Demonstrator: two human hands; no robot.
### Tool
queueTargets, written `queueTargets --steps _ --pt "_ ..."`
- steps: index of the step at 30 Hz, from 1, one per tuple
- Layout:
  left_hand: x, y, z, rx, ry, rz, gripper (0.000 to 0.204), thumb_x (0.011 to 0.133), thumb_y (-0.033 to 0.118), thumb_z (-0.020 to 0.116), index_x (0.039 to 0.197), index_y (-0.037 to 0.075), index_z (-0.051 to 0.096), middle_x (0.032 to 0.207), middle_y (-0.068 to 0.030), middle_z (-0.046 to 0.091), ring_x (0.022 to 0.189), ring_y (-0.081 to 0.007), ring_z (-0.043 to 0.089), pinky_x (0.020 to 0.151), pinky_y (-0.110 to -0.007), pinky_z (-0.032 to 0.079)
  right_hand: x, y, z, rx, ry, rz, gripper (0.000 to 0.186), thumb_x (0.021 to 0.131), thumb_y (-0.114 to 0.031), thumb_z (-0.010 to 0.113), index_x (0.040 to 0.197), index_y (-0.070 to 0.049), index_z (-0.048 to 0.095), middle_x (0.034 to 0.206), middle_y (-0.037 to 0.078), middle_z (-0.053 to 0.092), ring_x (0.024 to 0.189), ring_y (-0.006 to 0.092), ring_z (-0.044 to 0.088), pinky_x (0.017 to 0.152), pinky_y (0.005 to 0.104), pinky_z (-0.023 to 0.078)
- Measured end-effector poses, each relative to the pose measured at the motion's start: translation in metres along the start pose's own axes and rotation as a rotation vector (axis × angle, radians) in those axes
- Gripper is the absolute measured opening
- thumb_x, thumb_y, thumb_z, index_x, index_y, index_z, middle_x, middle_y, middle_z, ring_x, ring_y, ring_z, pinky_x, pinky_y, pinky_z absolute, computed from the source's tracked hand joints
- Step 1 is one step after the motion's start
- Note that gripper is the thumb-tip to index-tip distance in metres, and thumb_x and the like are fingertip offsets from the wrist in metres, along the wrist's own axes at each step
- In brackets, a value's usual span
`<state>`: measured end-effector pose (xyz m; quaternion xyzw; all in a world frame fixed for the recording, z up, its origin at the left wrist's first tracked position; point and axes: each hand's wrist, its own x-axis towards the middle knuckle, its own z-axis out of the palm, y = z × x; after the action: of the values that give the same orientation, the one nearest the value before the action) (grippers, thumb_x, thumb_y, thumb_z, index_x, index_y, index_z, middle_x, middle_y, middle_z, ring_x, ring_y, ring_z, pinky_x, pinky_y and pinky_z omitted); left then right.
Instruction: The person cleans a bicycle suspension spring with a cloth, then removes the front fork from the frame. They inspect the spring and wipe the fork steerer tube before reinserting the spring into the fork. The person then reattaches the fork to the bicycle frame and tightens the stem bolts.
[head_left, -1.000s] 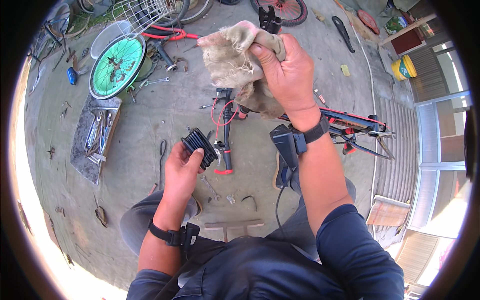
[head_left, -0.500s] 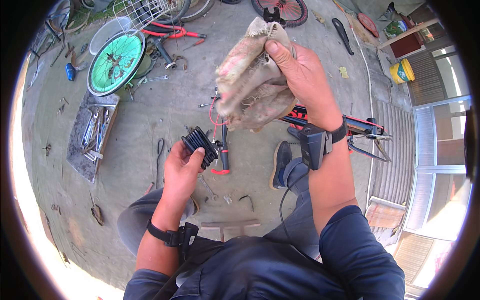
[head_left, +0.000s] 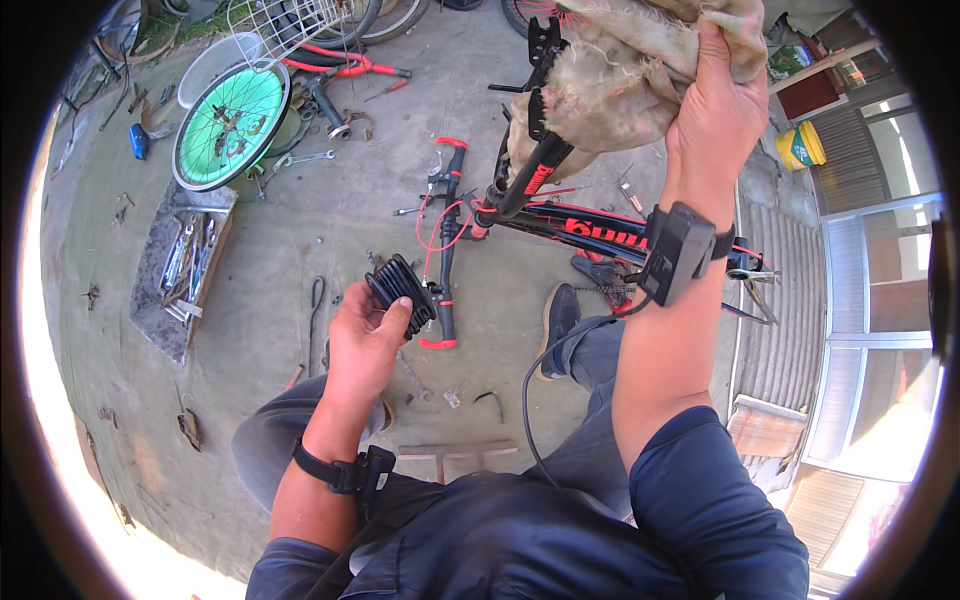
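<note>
My left hand (head_left: pixel 362 340) is closed on a black ribbed rubber part (head_left: pixel 398 295), held low at centre-left, near a handlebar (head_left: pixel 447 322) with red-tipped grips and red cables on the ground. My right hand (head_left: pixel 715 130) is raised at upper right, gripping a frayed beige rag (head_left: pixel 625 85) with pink stains. The rag drapes beside the upright black part of a black-and-red bicycle frame (head_left: pixel 536 175); whether it touches the frame is unclear. The frame lies behind my hands and extends right, partly hidden by my right forearm.
A tray of spanners (head_left: pixel 183 290) lies at left below a green-disc wheel (head_left: pixel 228 126). Another wheel, a wire basket (head_left: pixel 280 25) and red-black parts are at the back. A yellow bucket (head_left: pixel 800 146) stands at right by corrugated sheeting (head_left: pixel 775 310). Loose tools lie near my feet.
My right hand and the rag have moved right and up, revealing more of the bicycle frame and handlebar. My left hand with the black part has stayed nearly still.
</note>
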<state>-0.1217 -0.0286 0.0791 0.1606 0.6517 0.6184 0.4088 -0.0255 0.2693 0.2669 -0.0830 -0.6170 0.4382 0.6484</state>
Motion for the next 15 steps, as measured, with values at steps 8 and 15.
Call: queueTargets --steps 8,15 --pt "0.001 -0.001 -0.002 -0.018 -0.006 -0.007 0.03 0.094 0.01 0.067 0.117 -0.006 0.055 0.093 -0.0049 0.066 0.073 -0.0063 0.058 0.062 -0.023 0.049 -0.011 0.071 0.015 -0.908 -0.657 -0.195 0.041 0.088 -0.02 0.072 0.124 -0.007 0.058 0.103 0.018 0.069 0.1 0.0404 0.067 0.087 0.043 0.053" --pt "0.002 -0.002 -0.003 0.006 -0.014 -0.021 0.031 0.096 0.01 0.064 0.123 -0.002 0.056 0.098 -0.0028 0.066 0.078 -0.0066 0.059 0.062 -0.022 0.049 0.017 0.095 -0.004 -0.69 -0.895 -0.168 0.034 0.096 -0.02 0.065 0.128 -0.01 0.06 0.097 0.011 0.071 0.094 0.0274 0.07 0.085 0.0389 0.054"
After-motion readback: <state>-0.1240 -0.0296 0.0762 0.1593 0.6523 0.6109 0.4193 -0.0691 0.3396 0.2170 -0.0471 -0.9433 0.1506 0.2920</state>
